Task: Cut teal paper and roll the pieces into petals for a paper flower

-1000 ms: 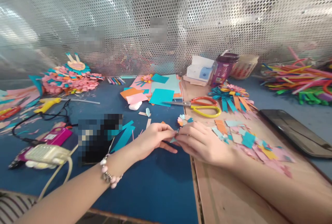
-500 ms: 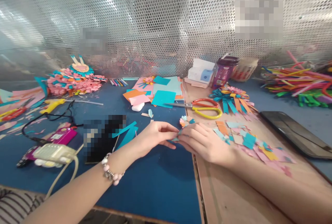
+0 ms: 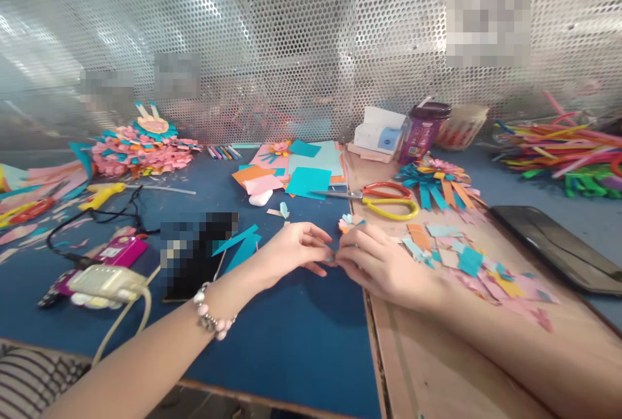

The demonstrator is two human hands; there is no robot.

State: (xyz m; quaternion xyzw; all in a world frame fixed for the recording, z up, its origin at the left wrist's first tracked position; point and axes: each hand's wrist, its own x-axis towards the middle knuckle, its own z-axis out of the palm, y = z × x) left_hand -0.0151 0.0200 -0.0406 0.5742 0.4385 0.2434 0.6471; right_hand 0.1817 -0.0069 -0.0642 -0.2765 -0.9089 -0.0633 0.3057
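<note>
Near the middle of the table, my left hand (image 3: 296,252) and my right hand (image 3: 381,262) meet at the fingertips. Pinched between them is a small light blue paper piece (image 3: 332,258), mostly hidden by the fingers. A paper flower (image 3: 348,221) in orange, white and blue sits just behind my right fingers. Beyond it lie scissors (image 3: 391,208) with a red and a yellow handle. Behind my left hand is a small folded pale blue paper piece (image 3: 284,210). Teal paper strips (image 3: 241,249) rest beside my left wrist.
Paper scraps (image 3: 469,260) and a phone (image 3: 549,247) lie to the right. Coloured sheets (image 3: 308,181), a purple cup (image 3: 425,133) and a tissue pack (image 3: 381,131) are at the back. On the left are a yellow glue gun (image 3: 104,195), cables and a pink paper pile (image 3: 140,153).
Less of the light blue paper shows between my fingertips now. Both hands stay almost in place, and the whole view has shifted slightly.
</note>
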